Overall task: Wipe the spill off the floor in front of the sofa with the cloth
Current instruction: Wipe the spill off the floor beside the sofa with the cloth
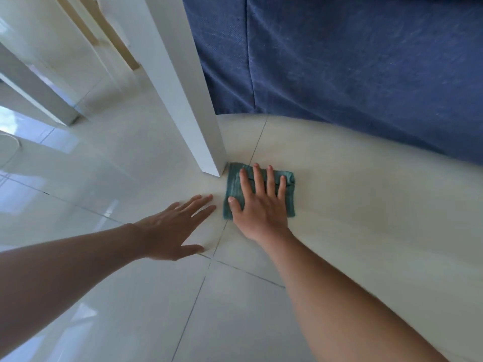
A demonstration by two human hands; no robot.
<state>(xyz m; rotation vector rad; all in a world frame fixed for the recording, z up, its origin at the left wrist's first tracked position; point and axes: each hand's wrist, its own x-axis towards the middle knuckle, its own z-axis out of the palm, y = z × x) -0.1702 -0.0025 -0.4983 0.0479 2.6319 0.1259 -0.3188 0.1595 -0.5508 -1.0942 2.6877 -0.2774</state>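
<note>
A folded teal cloth [234,188] lies flat on the pale tiled floor [352,194] just in front of the blue sofa [352,69]. My right hand [258,205] presses down on the cloth with its palm, fingers spread and pointing toward the sofa. My left hand [173,226] rests flat on the floor just left of the cloth, fingers apart, holding nothing. I cannot make out any spill on the tiles around the cloth.
A white table leg [193,105] stands on the floor, its foot touching the cloth's far left corner. More white legs [39,95] stand at the far left. Glossy tiles stretch toward me and to the left.
</note>
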